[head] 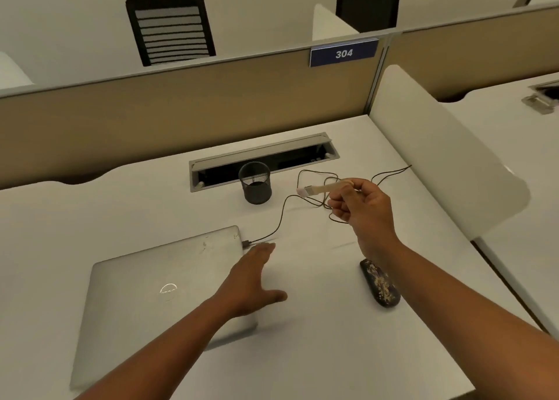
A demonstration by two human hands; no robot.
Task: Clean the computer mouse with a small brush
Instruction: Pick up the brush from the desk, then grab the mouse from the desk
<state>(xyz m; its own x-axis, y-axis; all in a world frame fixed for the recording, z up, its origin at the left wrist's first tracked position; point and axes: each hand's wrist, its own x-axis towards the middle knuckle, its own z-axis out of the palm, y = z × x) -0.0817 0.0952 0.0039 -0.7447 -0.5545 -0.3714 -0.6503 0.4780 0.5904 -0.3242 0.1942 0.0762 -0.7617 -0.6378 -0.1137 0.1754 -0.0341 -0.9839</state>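
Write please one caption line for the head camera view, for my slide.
Right hand holds a small brush above the desk; the dusty mouse waits below.

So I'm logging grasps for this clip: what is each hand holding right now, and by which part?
The right hand holds the brush by its handle end, bristles pointing left. The left hand holds nothing, fingers spread.

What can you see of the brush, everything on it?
The brush is small and flat, with a pale wood-looking handle, a metal-looking band and short pinkish-white bristles. The right hand pinches the handle's end, holding it in the air above the desk, roughly level, bristles pointing left toward the mesh cup. Nothing else touches it.
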